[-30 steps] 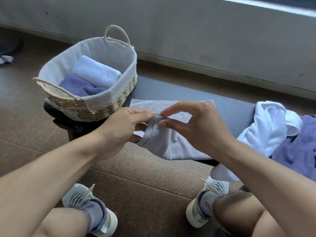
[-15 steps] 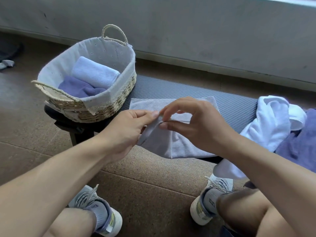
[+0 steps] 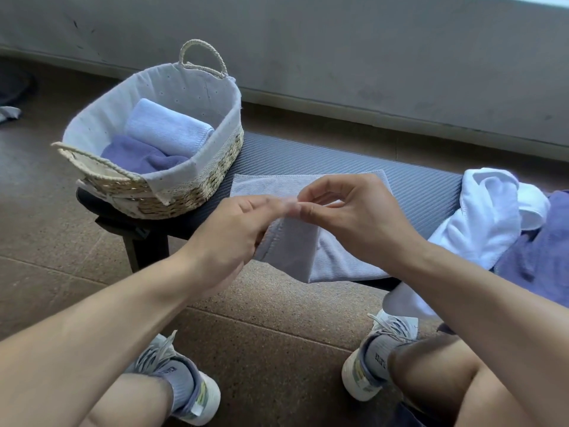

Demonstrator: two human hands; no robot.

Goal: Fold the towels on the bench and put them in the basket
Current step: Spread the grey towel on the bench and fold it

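A pale grey towel (image 3: 295, 251) lies across the grey padded bench (image 3: 415, 186), its near edge hanging over the front. My left hand (image 3: 228, 238) and my right hand (image 3: 348, 217) both pinch its near corner, fingertips meeting above the bench. At the bench's left end stands a woven basket (image 3: 200, 192) with a white liner. Inside it lie a folded light blue towel (image 3: 166, 129) and a purple towel (image 3: 138, 155). A crumpled white towel (image 3: 489, 217) and a purple towel (image 3: 542, 257) are heaped at the right end.
A grey wall (image 3: 338, 50) runs behind the bench. The floor (image 3: 261, 328) is brown cork-like tile. My knees and two grey sneakers (image 3: 378, 359) are below the bench edge. A dark object and a bit of cloth (image 3: 7, 114) lie at far left.
Both hands have lifted the towel's near corner slightly higher and toward the bench; the folded flap below them now hangs longer. The camera has tilted a little.
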